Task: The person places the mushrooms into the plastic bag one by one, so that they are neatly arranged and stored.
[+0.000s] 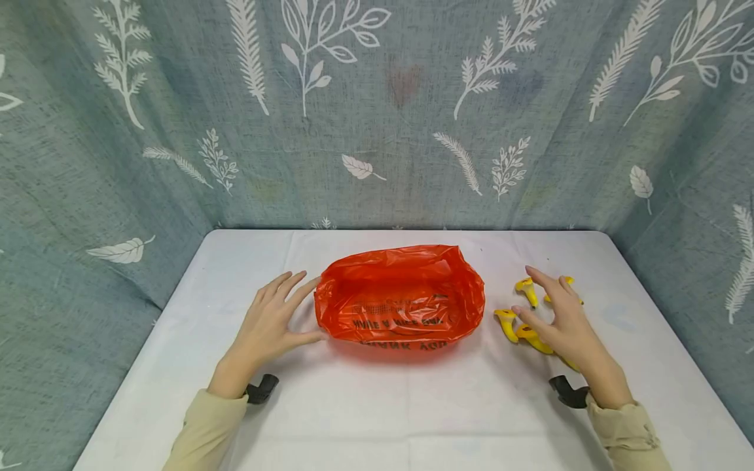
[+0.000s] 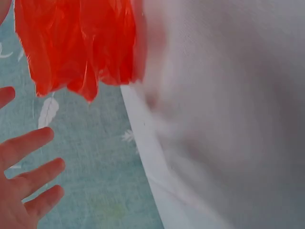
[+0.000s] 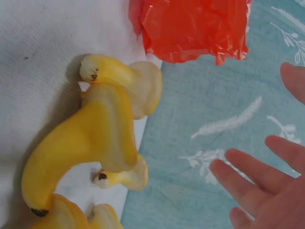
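A red plastic bag [image 1: 400, 330] with dark printed lettering stands on the white-covered table, its wide mouth turned up. My left hand [image 1: 271, 324] is at the bag's left side, fingers spread; in the head view its fingertips come close to the rim, and whether they touch I cannot tell. To the right, my right hand [image 1: 562, 320] has spread fingers and hangs over several yellow curved pieces. These banana-like pieces [image 3: 81, 138] have flared pale ends and dark tips. Neither hand holds anything. The right hand partly hides the pieces in the head view.
The table [image 1: 406, 412] has a white cloth with faint creases. Behind it and at both sides hangs a grey-green curtain [image 1: 377, 157] with white leaf prints. Black wrist mounts [image 1: 570, 392] sit under both wrists.
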Motion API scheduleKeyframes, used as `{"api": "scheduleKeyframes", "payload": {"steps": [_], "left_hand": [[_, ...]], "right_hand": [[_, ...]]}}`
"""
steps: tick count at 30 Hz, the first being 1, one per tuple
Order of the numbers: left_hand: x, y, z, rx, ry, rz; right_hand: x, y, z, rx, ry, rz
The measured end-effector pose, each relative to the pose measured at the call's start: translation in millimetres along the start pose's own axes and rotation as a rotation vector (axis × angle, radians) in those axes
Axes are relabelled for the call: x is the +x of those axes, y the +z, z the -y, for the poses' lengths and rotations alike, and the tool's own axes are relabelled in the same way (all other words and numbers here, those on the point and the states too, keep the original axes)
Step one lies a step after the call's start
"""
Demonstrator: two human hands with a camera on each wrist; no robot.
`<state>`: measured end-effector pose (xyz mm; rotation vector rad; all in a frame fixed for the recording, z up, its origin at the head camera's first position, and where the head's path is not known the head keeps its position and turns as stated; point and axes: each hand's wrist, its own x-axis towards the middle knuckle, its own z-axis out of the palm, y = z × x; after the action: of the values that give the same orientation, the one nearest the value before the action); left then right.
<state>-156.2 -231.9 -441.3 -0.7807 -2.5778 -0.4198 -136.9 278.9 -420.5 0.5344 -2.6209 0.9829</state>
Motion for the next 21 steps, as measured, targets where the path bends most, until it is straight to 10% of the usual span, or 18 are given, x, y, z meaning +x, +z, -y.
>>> {"api": "scheduleKeyframes", "payload": {"steps": [21], "left_hand": [[26.7, 30.9, -9.8, -0.046, -0.089, 0.075]], "right_hand": [[0.1, 26.0, -17.7, -0.073, -0.059, 0.145]]}}
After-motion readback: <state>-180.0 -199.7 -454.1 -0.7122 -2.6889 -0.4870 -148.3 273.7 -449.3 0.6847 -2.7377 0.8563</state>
